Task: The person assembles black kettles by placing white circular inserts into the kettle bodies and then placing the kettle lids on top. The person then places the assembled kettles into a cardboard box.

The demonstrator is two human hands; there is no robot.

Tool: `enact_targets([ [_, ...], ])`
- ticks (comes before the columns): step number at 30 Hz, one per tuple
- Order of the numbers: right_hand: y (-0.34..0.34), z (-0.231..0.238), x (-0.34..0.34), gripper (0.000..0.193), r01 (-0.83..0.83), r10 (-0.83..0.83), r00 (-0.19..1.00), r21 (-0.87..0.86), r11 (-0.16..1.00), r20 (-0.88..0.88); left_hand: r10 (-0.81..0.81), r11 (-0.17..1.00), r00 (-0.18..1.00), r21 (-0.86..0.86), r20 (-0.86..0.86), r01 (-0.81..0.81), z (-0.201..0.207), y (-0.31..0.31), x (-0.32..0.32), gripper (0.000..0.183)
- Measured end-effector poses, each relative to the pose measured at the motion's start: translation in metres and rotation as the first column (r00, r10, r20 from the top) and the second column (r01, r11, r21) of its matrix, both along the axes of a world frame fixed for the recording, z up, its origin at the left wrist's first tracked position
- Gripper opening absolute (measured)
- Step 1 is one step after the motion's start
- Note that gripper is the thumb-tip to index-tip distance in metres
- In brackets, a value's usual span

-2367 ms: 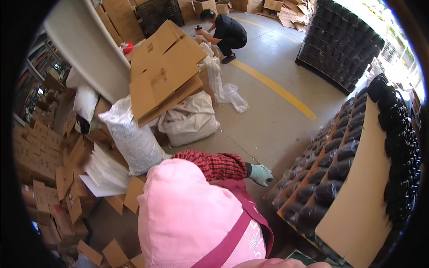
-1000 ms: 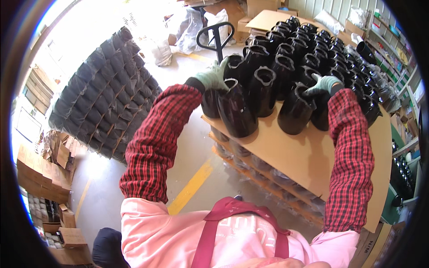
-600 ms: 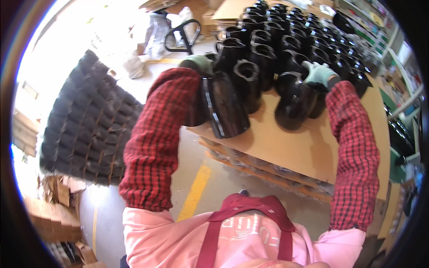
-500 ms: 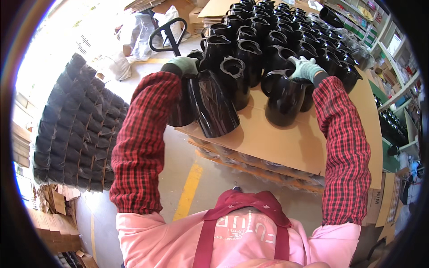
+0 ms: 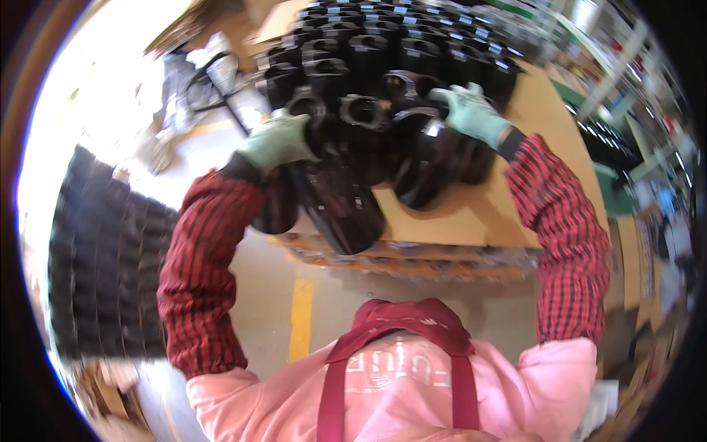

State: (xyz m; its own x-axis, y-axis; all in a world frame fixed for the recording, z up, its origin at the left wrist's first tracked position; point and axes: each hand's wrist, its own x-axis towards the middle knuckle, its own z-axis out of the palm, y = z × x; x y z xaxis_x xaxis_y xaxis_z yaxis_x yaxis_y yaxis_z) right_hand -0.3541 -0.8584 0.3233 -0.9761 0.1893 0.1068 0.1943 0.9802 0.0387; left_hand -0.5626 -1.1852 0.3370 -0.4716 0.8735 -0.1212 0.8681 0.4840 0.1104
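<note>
My left hand (image 5: pixel 281 140), in a pale green glove, is closed at the top of a glossy black jug (image 5: pixel 340 210) that tilts over the cardboard's near left edge. A second black jug (image 5: pixel 277 205) hangs beside it under my wrist. My right hand (image 5: pixel 473 114), gloved alike, is closed at the handle side of a leaning black jug (image 5: pixel 426 166). Another dark jug (image 5: pixel 479 163) shows just below that hand. Between both hands an upright black jug (image 5: pixel 362 136) stands on the cardboard sheet (image 5: pixel 508 202). Motion blur and the gloves hide the exact grips.
Rows of black jugs (image 5: pixel 368 51) stand on the far part of the cardboard-topped stack. To the left is a wrapped dark stack (image 5: pixel 107 258), with a black pallet-truck handle (image 5: pixel 232 110) behind. Shelving (image 5: pixel 615 66) lines the right side; flattened cardboard (image 5: pixel 630 258) leans below it.
The whole view has shifted and blurred. My right hand and its jug have moved left, closer to the other hand, and the jug leans more. My left hand still holds its tilted jugs.
</note>
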Motion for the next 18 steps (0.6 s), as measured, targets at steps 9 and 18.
enact_targets([
  [9, 0.079, 0.036, 0.172, 0.052, 0.101, -0.097, 0.994, 0.082, 0.991, -0.047, -0.106, 0.994, 0.985, -0.007, -0.134, 0.106, 0.039, 0.122, 0.143, 0.078],
  [18, 0.201, 0.045, 0.395, 0.048, 0.098, -0.047, 0.968, 0.2, 0.975, -0.245, -0.159, 0.964, 0.961, 0.177, -0.225, 0.2, 0.053, 0.27, 0.34, 0.066],
])
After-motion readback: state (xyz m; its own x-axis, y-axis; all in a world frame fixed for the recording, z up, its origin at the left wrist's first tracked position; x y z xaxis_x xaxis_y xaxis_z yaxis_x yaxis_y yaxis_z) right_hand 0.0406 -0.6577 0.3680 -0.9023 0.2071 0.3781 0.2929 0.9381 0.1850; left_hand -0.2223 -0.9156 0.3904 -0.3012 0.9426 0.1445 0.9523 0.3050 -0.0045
